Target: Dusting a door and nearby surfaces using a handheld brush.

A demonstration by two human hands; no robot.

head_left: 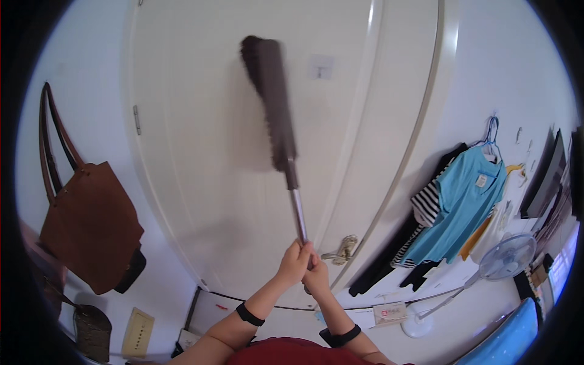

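Both of my hands are wrapped round the metal handle of a long-handled duster [281, 109]. My left hand [295, 261] grips higher on the pole, and close below it my right hand [316, 277] holds the lower end. The duster's long brown head with dark, fluffy bristles is raised up and tilts slightly left. Its bristle side faces the cream door [201, 158]; whether it touches the panel I cannot tell. Motion blurs the head somewhat. Just right of my hands is the door's ornate metal handle [345, 249].
A brown tote bag [91, 225] hangs on the left wall. Shirts, among them a blue one [465, 198], hang on the right wall. Beyond them stands a white fan [506, 255], with a television [547, 182] above. A small switch plate [320, 67] is on the door.
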